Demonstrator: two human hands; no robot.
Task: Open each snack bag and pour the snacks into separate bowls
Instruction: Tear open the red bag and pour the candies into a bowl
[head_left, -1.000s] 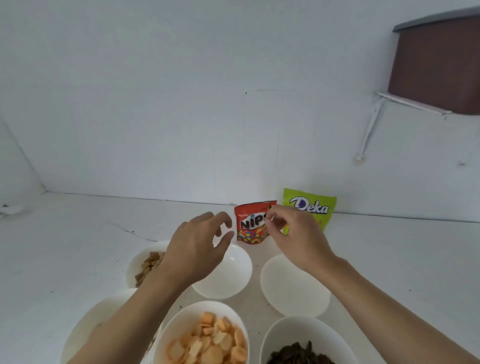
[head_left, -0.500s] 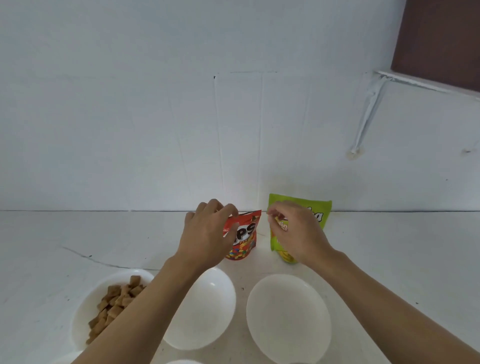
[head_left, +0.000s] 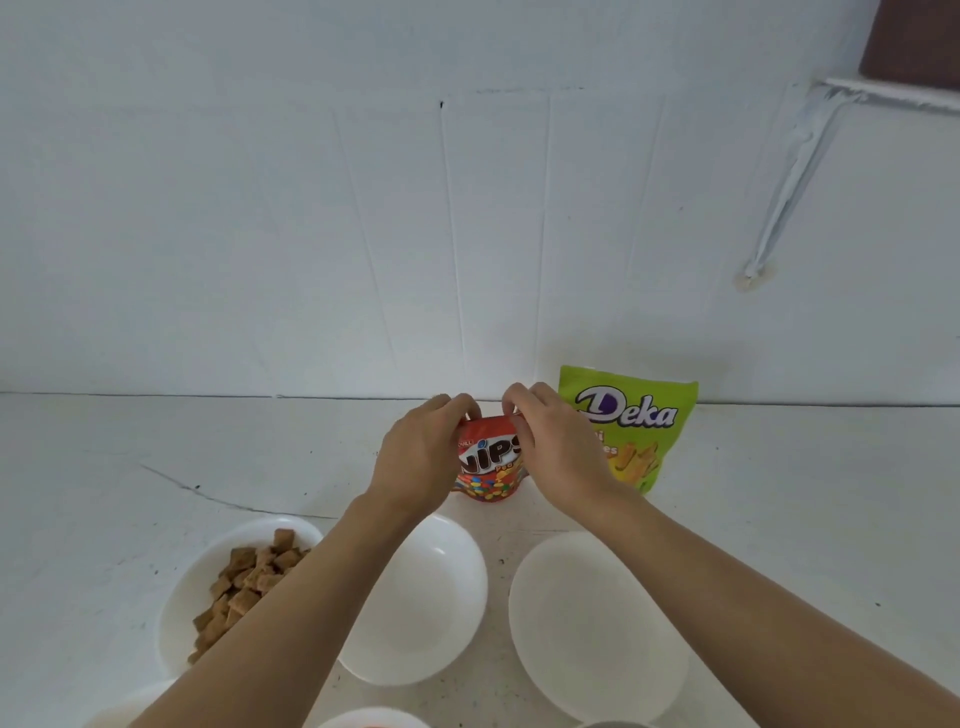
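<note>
The small red foil snack pouch (head_left: 488, 462) printed "Nips" stands upright on the white tabletop (head_left: 156, 457). Its long axis is vertical, its printed front faces the camera and its top edge is uppermost. It sits near the white wall (head_left: 467, 234) at the back, just beyond the gap between two empty bowls.

Both hands grasp it at the top. The left hand (head_left: 418, 457) wraps the pouch's upper left side with fingers curled over that corner. The right hand (head_left: 558, 449) pinches the upper right corner with bent fingers and thumb — the two sets of fingertips sit close together above the top edge, not touching.

Just to the right, partly behind the right hand, a green snack pouch (head_left: 644, 431) marked "Deka" stands upright by the wall, front to the camera.

Nearer the person, a round white empty bowl (head_left: 441, 603) lies partly under the left forearm, and a second white empty bowl (head_left: 597, 623) sits beside it with a narrow strip of table between. Further left, a white bowl (head_left: 176, 613) holds brown square snack pieces (head_left: 244, 577). The tabletop runs wide to the left of the hands and to the right of the green pouch.
</note>
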